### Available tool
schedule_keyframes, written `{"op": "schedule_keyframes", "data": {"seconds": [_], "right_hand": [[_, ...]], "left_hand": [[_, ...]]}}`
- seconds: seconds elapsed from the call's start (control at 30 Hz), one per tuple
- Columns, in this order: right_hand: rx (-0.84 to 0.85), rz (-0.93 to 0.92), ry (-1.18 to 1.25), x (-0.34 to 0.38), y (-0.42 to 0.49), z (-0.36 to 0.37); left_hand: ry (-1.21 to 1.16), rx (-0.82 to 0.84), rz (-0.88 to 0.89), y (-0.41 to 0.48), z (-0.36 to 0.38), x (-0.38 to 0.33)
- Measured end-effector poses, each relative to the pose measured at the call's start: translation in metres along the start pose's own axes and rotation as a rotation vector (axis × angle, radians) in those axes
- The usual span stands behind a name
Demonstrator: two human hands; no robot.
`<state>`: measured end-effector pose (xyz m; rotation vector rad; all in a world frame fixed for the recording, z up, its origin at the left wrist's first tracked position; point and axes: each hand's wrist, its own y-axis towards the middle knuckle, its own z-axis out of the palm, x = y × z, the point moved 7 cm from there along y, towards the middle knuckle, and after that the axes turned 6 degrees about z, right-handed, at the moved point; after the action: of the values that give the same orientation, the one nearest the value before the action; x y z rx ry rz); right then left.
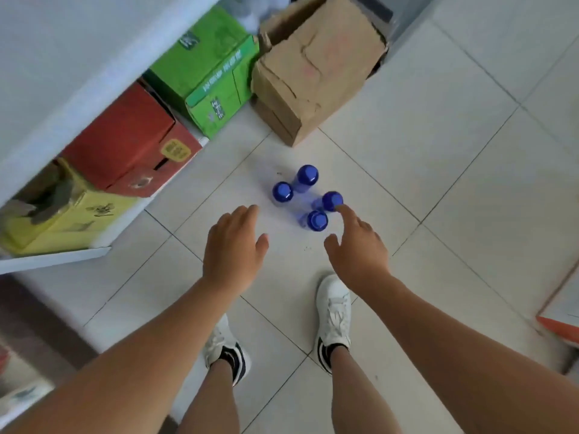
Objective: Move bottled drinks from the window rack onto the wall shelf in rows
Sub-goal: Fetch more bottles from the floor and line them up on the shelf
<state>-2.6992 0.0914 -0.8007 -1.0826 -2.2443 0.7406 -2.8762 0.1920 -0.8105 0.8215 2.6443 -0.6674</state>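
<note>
Four clear plastic bottles with blue caps [282, 192] stand close together on the white tiled floor [438, 151], so none of them is on a shelf yet, and I think they all need carrying. The left hand [233, 245] hangs near them, fingers spread and holding nothing, and the right hand [357, 249] is spread wide too, one fingertip at a blue cap. Under the white shelf [62, 73] sit a yellow cardboard box [62, 220] with something grey I cannot make out, a shut red cardboard box [125, 145], a shut green cardboard box [206, 70], and a crumpled brown cardboard box [313, 73] whose inside is hidden.
</note>
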Motion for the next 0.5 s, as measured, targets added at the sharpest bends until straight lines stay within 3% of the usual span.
{"op": "schedule_keyframes", "data": {"seconds": [0.17, 0.23, 0.37, 0.5], "right_hand": [[0.102, 0.355, 0.439, -0.089, 0.071, 0.122], [0.158, 0.409, 0.553, -0.107, 0.104, 0.165], [0.132, 0.292, 0.656, -0.108, 0.164, 0.215], [-0.107, 0.133, 0.851, -0.096, 0.197, 0.231]], "left_hand": [[-0.221, 0.014, -0.179, 0.045, 0.126, 0.042], [-0.336, -0.018, -0.234, 0.073, 0.168, 0.059], [-0.558, -0.149, -0.222, 0.132, 0.225, 0.078], [-0.708, -0.262, -0.101, 0.164, 0.246, 0.081]]}}
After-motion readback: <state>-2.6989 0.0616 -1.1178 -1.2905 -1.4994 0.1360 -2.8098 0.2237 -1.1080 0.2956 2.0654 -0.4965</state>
